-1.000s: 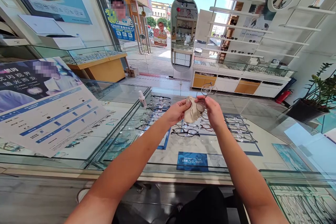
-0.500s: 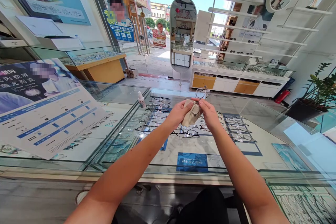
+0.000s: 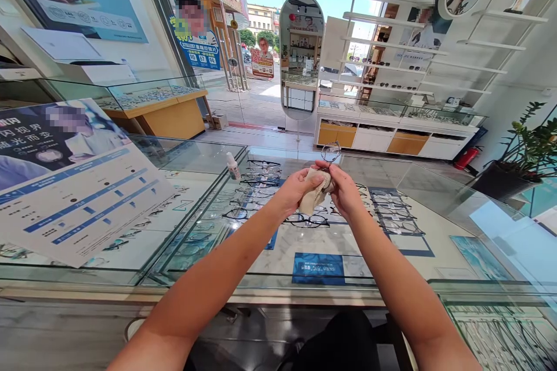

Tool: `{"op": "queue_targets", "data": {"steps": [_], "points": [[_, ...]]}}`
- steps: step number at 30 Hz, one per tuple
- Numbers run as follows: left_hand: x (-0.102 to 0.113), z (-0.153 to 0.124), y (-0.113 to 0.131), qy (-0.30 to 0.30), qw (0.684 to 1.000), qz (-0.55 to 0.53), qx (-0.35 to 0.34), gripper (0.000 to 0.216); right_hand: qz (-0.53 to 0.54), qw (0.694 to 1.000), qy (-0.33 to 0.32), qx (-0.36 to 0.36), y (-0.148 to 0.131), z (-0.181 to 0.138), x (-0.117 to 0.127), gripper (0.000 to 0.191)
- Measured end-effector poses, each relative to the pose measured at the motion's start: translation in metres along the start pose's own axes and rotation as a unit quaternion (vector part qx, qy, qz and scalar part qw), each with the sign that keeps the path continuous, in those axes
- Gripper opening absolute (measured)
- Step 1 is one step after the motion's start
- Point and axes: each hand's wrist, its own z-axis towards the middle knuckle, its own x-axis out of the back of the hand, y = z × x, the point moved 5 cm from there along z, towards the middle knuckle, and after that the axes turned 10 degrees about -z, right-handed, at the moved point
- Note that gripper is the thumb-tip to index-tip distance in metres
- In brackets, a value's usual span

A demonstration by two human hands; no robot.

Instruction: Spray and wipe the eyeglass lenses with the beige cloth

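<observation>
Above the glass counter, my left hand (image 3: 298, 188) is closed on a beige cleaning cloth (image 3: 310, 204). My right hand (image 3: 344, 188) grips a pair of glasses (image 3: 331, 152); one round, thin-rimmed lens stands up above the fingers. The cloth is wrapped about the lower part of the glasses, which it mostly hides. Both hands meet at the cloth, fingertips close together. Beneath them, dark-framed glasses (image 3: 307, 220) lie in the display case, with more rows of frames to either side.
A small white bottle (image 3: 233, 167) stands on the glass counter left of my hands. A large printed sheet (image 3: 87, 185) fills the left side. Blue card (image 3: 318, 268) lies near the front edge. An oval mirror (image 3: 300, 58) stands beyond the counter, a potted plant (image 3: 517, 162) at right.
The cloth in my left hand has shifted slightly down and left, and its folds differ. The lens has tilted a little. The whole view has moved slightly.
</observation>
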Motion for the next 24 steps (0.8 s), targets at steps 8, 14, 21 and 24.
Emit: {"op": "queue_targets", "data": {"steps": [8, 14, 21, 24], "points": [[0.000, -0.005, -0.002, -0.006, 0.993, 0.116, 0.006, 0.069, 0.004, 1.000, 0.007, 0.010, -0.002, -0.001, 0.000, 0.043], [-0.002, -0.006, 0.000, -0.051, 0.990, 0.134, 0.007, 0.068, 0.046, 0.999, 0.002, 0.000, 0.003, 0.001, -0.001, 0.041], [-0.006, -0.011, 0.004, -0.037, 0.979, 0.200, -0.018, 0.071, 0.109, 0.994, 0.001, -0.011, 0.006, 0.001, -0.004, 0.035], [-0.009, -0.013, 0.006, -0.042, 0.971, 0.236, -0.017, 0.072, 0.109, 0.994, -0.005, -0.011, 0.006, 0.001, -0.004, 0.034]]}}
